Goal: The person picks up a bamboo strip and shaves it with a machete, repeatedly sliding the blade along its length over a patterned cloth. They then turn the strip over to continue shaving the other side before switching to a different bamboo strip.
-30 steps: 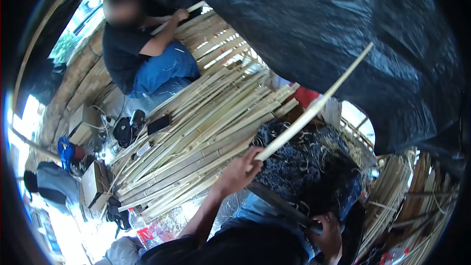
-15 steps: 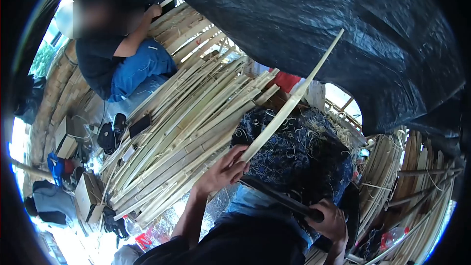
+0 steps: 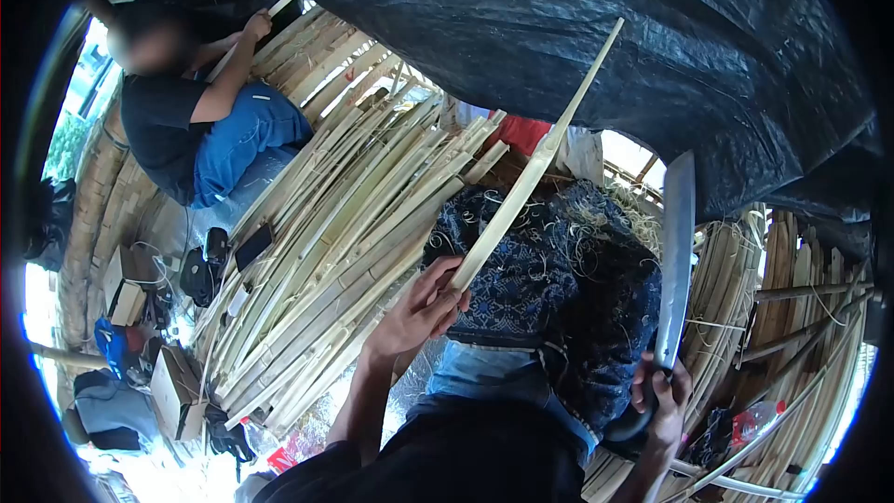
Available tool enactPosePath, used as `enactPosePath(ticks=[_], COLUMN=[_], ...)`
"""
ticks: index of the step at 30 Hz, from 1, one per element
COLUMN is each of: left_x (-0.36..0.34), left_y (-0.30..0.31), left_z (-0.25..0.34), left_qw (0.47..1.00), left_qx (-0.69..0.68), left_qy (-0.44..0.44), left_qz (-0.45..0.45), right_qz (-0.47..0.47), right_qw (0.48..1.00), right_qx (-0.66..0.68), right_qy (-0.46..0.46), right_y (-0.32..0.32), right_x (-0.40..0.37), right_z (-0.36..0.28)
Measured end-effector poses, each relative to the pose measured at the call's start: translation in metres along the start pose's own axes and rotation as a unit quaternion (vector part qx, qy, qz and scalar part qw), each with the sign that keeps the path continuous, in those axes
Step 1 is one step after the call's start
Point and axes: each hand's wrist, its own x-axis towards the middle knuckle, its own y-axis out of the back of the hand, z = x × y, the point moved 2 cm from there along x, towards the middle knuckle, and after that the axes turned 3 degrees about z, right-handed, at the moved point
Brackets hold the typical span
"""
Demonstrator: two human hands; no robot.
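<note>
Pinched in the fingers of my left hand [image 3: 421,312] is the lower end of a long, pale bamboo strip [image 3: 507,216], which slants up to the right and narrows to a tip in front of the dark sheet. My right hand [image 3: 663,402] is closed round the dark handle of a machete [image 3: 679,251]. Its broad blade points upward, apart from the strip. Below the strip, a blue-and-black patterned cloth [image 3: 507,303] covers my lap, with thin curled shavings scattered over it.
Many split bamboo strips [image 3: 345,251] lie in a slanting pile on my left. Another person [image 3: 244,135] sits beyond it, holding a strip. A dark plastic sheet [image 3: 521,28] hangs ahead. More bamboo [image 3: 722,289] stands at right. A phone [image 3: 253,249] and cardboard box [image 3: 177,391] lie at left.
The machete has swung from lying slanted near the strip's lower end to upright at the right. My right hand has moved right. My left hand still grips the strip.
</note>
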Motion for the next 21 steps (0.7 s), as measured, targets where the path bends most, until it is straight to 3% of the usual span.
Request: enactPosePath(ticks=[3,4,7,13,16,17,21], left_x=[0.000,0.000,-0.004,-0.012,-0.017,-0.017,-0.031], left_y=[-0.006,-0.009,-0.010,-0.020,-0.021,-0.019,-0.023], left_z=[-0.007,-0.007,-0.023,-0.016,-0.037,-0.042,-0.046], left_qw=[1.000,0.999,1.000,0.999,0.995,0.994,0.992], left_qx=[0.002,0.021,-0.019,0.040,0.089,0.083,0.123], left_qy=[-0.017,0.016,0.000,0.002,0.004,-0.008,-0.022], left_qz=[0.014,0.030,-0.025,-0.003,0.044,0.071,0.026], right_qz=[0.009,0.025,0.030,0.010,0.054,0.000,-0.043], right_qw=[0.999,0.998,0.992,0.992,0.966,0.982,0.999], right_qx=[-0.040,-0.063,-0.125,-0.109,-0.113,-0.094,-0.017], right_qy=[0.017,0.016,0.017,0.054,0.227,0.164,0.006], right_y=[-0.034,-0.039,-0.058,-0.087,-0.096,-0.091,-0.087], right_x=[0.015,0.018,0.033,0.048,0.047,0.043,0.051], right_z=[0.006,0.011,0.019,0.003,-0.003,-0.013,0.013])
